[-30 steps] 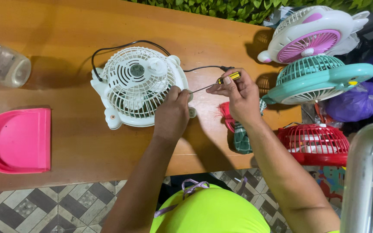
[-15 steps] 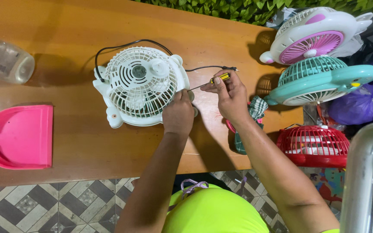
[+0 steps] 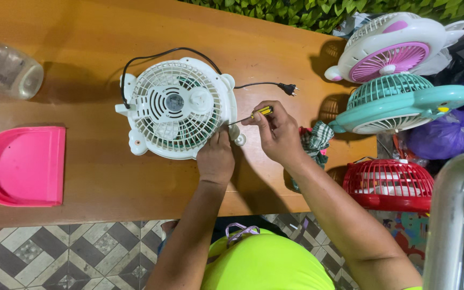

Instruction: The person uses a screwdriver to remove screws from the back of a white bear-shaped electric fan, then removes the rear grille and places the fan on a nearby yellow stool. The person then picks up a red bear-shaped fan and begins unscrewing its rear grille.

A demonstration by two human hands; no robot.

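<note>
While both hands steady a white fan (image 3: 175, 110), the pink tray (image 3: 22, 166) lies bare.

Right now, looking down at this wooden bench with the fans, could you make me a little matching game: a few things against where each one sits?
Things:
1. White round plastic fan
2. Pink plastic tray
3. Clear plastic jar
4. Yellow-handled screwdriver

Places:
A. far left, lying on its side
B. in the right hand
C. under the left hand
D. left near edge of the bench

Pairs: 1-C, 2-D, 3-A, 4-B
</note>
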